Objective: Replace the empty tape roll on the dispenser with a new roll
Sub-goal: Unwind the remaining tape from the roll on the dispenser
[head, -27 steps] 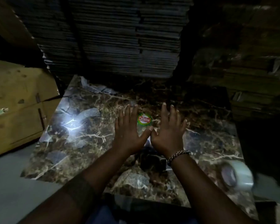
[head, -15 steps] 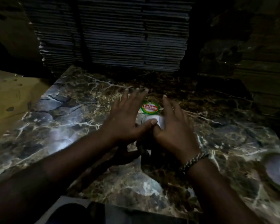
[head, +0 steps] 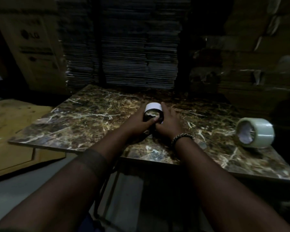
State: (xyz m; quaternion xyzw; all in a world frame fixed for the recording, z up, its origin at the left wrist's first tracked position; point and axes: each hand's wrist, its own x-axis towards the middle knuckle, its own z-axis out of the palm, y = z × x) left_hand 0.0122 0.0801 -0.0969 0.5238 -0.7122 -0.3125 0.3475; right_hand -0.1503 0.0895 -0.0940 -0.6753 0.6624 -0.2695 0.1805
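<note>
On the marble-patterned slab [head: 84, 124] both my hands close around a small white ring, the empty tape roll [head: 153, 109], which stands on edge with its hole facing me. My left hand [head: 137, 124] holds its left side with the thumb across the front. My right hand [head: 169, 124] grips its right side. The dispenser under the ring is hidden by my hands and the dark. A full roll of clear tape [head: 255, 132] lies on its side near the slab's right edge, well apart from my hands.
A tall stack of flattened cardboard [head: 122, 61] rises just behind the slab. A printed carton [head: 33, 44] stands at the back left, and a wooden board [head: 8, 121] lies left of the slab. Dark stacked boxes [head: 251, 67] fill the right.
My hands went from flat and spread above the slab to closed around the white ring. The green and red label is now out of sight. The camera has dropped lower.
</note>
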